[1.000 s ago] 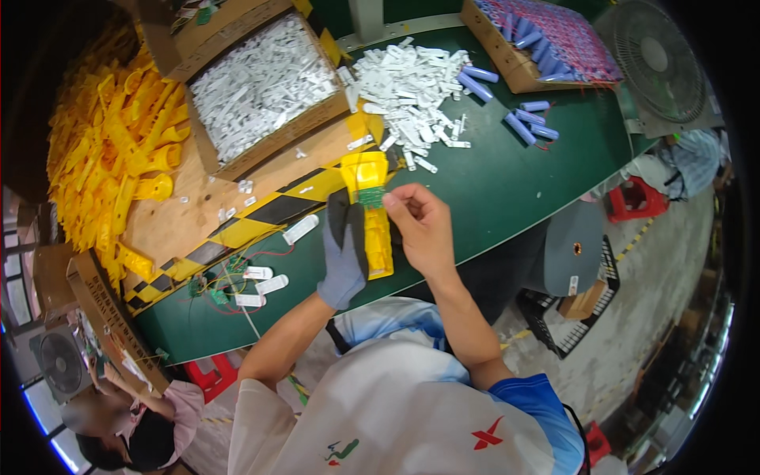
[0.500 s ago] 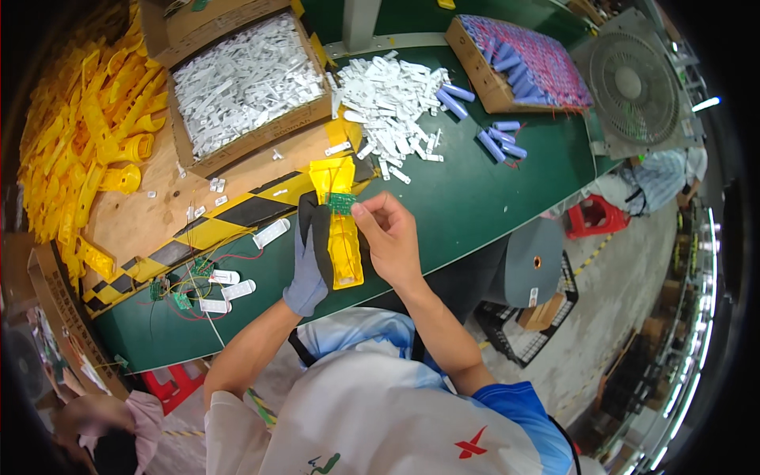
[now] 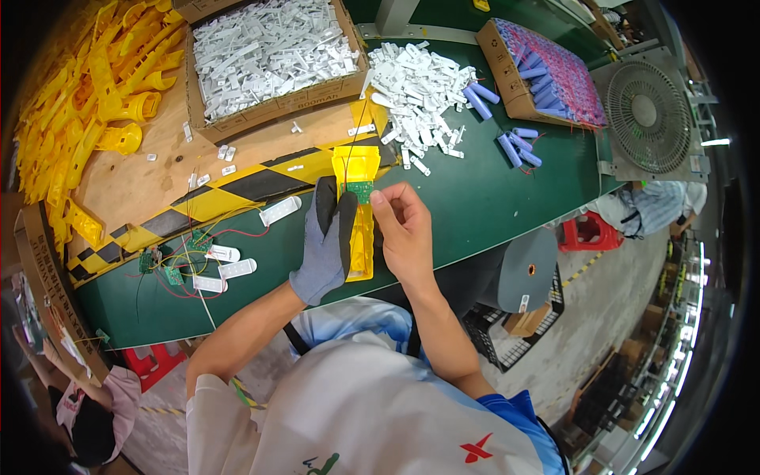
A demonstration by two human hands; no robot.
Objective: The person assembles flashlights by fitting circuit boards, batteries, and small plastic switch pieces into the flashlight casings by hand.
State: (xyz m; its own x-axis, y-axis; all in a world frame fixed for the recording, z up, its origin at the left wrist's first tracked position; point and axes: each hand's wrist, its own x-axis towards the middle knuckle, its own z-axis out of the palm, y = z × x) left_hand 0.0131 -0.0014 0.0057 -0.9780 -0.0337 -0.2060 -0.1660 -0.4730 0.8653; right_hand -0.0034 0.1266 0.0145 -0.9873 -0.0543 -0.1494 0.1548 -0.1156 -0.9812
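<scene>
1. Green worktable [image 3: 491, 198]; a yellow heap [image 3: 103, 71] fades into the dark rim.
2. Gloved left hand [image 3: 324, 245] grips the yellow casing [image 3: 361, 245], hiding its left edge.
3. Right hand [image 3: 405, 229], fingers curled, meets the circuit board [image 3: 360, 191]; pinch unclear.
4. Casing between hands.

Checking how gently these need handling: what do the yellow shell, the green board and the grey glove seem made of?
Yellow shell: probably moulded plastic, smooth and glossy, given its bright highlights.
Green board: likely circuit-board laminate, flat with small pale marks.
Grey glove: seemingly knit fabric, dull and close-fitting; its black areas may be rubber-coated.
</scene>
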